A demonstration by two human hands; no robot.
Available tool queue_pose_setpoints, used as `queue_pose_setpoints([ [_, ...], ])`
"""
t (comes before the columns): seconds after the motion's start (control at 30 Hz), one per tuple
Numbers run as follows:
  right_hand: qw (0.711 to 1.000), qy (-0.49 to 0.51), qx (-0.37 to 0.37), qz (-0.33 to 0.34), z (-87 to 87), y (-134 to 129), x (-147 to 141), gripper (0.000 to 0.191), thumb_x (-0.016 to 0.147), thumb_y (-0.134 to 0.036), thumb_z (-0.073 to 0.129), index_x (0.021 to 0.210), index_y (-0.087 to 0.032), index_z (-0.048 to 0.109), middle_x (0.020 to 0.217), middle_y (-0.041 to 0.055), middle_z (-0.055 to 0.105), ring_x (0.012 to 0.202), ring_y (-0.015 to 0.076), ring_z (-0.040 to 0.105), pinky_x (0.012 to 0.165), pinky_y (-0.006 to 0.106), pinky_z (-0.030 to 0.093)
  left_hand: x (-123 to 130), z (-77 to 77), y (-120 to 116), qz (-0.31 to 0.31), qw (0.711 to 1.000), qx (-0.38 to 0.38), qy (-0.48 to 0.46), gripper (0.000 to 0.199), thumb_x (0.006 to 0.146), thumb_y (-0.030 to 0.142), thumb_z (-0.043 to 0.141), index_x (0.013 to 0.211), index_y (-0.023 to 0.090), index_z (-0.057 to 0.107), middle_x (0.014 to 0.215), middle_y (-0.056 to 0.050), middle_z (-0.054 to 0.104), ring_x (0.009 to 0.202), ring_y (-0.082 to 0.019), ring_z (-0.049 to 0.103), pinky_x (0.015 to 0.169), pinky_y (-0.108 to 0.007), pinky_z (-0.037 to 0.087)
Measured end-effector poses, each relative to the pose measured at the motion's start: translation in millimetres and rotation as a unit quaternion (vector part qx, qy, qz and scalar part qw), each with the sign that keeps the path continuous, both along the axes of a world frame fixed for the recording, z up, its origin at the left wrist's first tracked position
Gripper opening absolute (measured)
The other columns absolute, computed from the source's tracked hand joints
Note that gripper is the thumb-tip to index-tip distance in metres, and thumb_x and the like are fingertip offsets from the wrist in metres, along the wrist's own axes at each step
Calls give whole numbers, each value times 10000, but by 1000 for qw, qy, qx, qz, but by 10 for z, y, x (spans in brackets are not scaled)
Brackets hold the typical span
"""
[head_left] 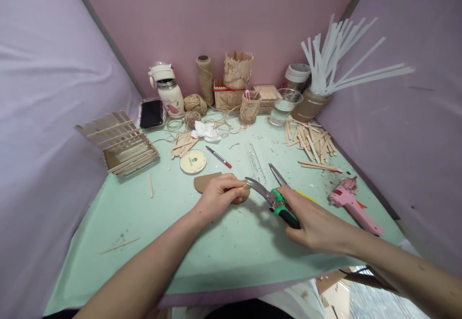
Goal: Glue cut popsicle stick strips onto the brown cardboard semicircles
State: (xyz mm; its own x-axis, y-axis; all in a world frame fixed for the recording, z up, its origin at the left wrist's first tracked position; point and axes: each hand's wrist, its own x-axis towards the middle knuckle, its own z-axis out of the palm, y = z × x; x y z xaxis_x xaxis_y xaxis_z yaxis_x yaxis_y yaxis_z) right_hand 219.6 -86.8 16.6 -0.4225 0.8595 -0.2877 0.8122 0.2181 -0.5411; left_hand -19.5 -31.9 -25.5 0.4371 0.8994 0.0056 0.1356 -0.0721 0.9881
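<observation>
My right hand [306,218] is wrapped round the green and black handles of a pair of pruning shears [265,195]. Their curved blades point left and meet the tip of a small wooden craft stick [246,185]. Most of that stick is hidden in my left hand [222,194], whose thumb and fingers pinch it. Below my left hand lies a rounded piece of brown cardboard [204,183], partly covered by the hand. A pair of scissors [279,174] with yellow on its handle rests just beyond the shears.
A pink glue gun [355,206] lies at the right, near a pile of craft sticks [312,141]. A clear ruler [256,163], a red-ended pen [218,157] and a round lid [193,162] lie beyond my hands. A stick-built basket [126,148] stands left; a water cup [285,107] stands behind.
</observation>
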Motion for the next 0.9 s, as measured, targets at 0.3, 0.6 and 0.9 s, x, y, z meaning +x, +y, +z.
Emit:
queue_pose_setpoints([
  [0.3, 999, -3, 42, 32, 22, -10, -23, 318, 658, -116, 532, 942, -232, 447, 874, 38, 539, 778, 219, 515, 651, 322, 394, -3, 1, -14, -12, 998, 46, 49, 241, 803, 149, 554, 590, 164, 666, 667, -7, 521, 659, -126, 513, 668, -276, 406],
  [0.6, 998, -28, 35, 46, 82, -3, -35, 271, 663, -113, 530, 875, -231, 409, 887, 54, 539, 781, 221, 516, 657, 329, 388, -5, -49, -10, -15, 998, 49, 46, 193, 785, 119, 564, 639, 174, 677, 687, -1, 540, 669, -124, 533, 661, -261, 417],
  [0.9, 997, -40, 37, 50, 70, -30, -70, 271, 682, -108, 527, 810, -250, 335, 816, 31, 535, 699, 198, 507, 591, 297, 340, -3, -35, -22, -13, 996, 72, 58, 227, 809, 149, 575, 596, 173, 650, 671, -5, 545, 668, -131, 538, 672, -273, 424],
])
